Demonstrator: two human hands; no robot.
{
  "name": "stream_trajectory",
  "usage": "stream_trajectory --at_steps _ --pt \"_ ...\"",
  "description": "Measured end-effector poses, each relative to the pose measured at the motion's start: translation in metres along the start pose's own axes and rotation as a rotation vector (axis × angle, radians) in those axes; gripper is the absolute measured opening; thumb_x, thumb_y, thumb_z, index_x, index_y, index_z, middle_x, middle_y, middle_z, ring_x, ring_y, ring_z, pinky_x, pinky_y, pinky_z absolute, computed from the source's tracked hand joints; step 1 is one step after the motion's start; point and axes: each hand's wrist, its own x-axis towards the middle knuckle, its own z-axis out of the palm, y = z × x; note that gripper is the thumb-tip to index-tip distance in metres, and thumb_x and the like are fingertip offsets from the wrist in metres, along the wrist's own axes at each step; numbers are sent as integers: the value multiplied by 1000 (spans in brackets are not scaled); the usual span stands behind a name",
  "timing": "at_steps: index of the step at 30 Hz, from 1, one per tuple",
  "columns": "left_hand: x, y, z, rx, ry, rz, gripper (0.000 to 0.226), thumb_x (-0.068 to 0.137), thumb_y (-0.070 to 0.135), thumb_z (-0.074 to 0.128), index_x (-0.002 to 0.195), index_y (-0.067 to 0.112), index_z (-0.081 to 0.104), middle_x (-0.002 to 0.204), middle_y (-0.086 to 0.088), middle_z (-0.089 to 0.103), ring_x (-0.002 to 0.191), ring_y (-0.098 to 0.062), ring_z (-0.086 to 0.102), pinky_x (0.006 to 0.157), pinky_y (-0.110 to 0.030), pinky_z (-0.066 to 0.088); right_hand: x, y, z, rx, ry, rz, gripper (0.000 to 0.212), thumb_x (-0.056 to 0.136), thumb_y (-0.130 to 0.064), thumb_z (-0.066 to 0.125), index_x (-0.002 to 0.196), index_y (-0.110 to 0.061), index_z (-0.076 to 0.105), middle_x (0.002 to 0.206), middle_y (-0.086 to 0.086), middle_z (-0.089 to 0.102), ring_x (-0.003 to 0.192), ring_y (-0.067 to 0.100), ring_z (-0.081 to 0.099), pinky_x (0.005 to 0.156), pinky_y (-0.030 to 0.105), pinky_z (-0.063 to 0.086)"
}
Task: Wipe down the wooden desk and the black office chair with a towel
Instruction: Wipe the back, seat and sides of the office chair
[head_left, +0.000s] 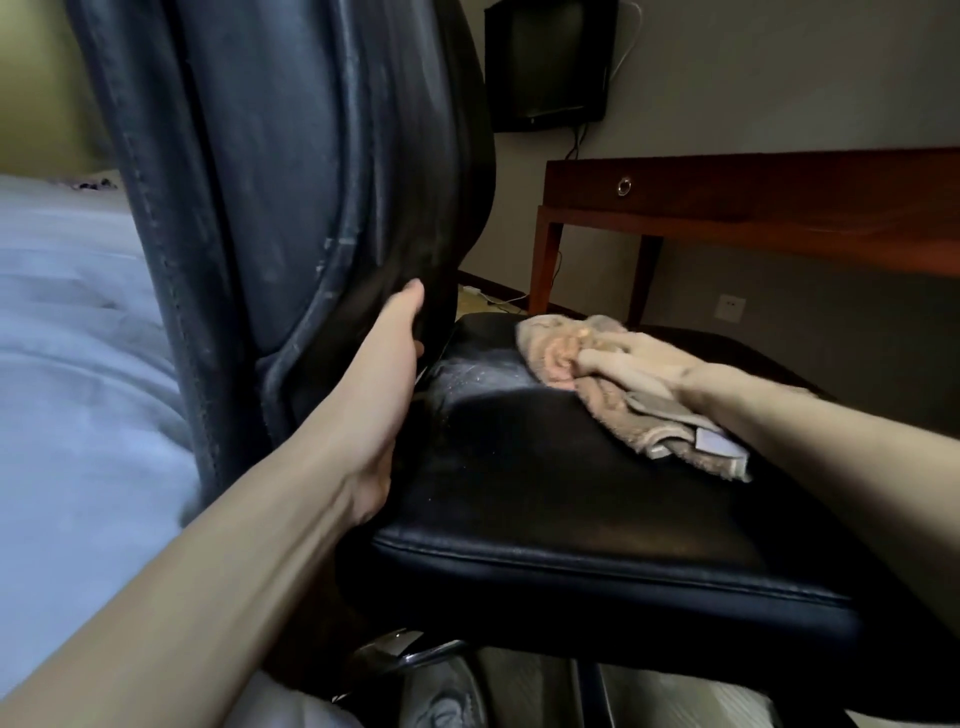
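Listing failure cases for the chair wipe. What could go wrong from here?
1. The dusty patch on the seat lies by the backrest, left of the towel; strokes may miss that crease.
2. The towel's loose end lies unpressed beside the right hand and may drag dust over wiped areas.
3. Only the left hand, gripping the backrest, steadies the chair; a hard push could swing it.

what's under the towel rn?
The towel lies on the black chair seat, with the right hand gripping it from above. A dusty patch shows beside it; the leather beneath the cloth is hidden.
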Motion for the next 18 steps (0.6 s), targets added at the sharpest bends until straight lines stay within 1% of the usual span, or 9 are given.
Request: stream_trajectory --at_steps 2,3,6,8,9,11,14,16,18 --pt "-1 2 -1 -16 -15 -1 88 90 79 40 159 24 39 165 -2 34 137 -15 46 64 -17 32 -14 -24 8 41 -9 -82 41 97 -52 53 133 -34 61 149 7 53 129 29 51 113 46 39" --pt "-2 3 -1 -18 -21 1 88 90 79 40 158 23 40 164 -3 36 140 -18 44 64 -17 32 -25 -35 12 50 -31 -114 35 93 -53 57 124 -37 63 145 6 55 126 28 53 112 46 41" --pt "-5 5 -3 -31 -14 20 80 91 79 42 148 24 51 139 1 54 108 -13 60 70 -21 40 -71 -66 20 118 -84 -238 49 68 -63 56 107 -36 67 124 -2 68 114 23 62 105 45 47" --pt "-5 5 -7 -43 -7 28 71 91 77 46 131 21 61 134 -1 63 105 -17 66 94 -31 50 -103 -78 25 181 -101 -325 51 60 -64 54 101 -37 69 107 -10 73 104 15 66 99 42 50" --pt "-6 4 -9 -43 -10 14 69 91 76 48 124 18 64 129 -6 67 105 -21 69 98 -37 52 -117 -81 28 198 -98 -363 47 60 -62 55 97 -37 69 98 -13 73 95 9 67 94 39 52" --pt "-8 4 -10 -64 -6 -6 63 91 74 50 114 17 65 113 -10 71 84 -19 75 74 -30 57 -142 -83 31 221 -79 -428 30 64 -52 60 86 -34 68 78 -17 68 75 -1 62 77 32 51" --pt "-12 4 -7 -81 24 -1 54 96 68 49 99 17 63 87 -3 62 38 -1 61 30 -12 37 -168 -72 21 330 -100 -466 17 75 -25 66 87 -16 75 75 -2 72 70 6 62 67 32 53" --pt "-16 3 -6 -62 18 -19 62 93 71 49 107 14 67 71 -4 60 30 1 55 24 -13 31 -172 -57 -1 437 -2 -436 27 75 -18 64 95 -6 78 90 17 76 77 24 68 76 45 56" --pt "-15 2 -8 -66 1 -23 68 91 74 50 114 13 69 51 -2 66 33 -1 58 25 -16 35 -161 -40 -30 357 248 -390 26 74 -23 65 94 -13 78 97 6 78 87 16 70 83 43 55"
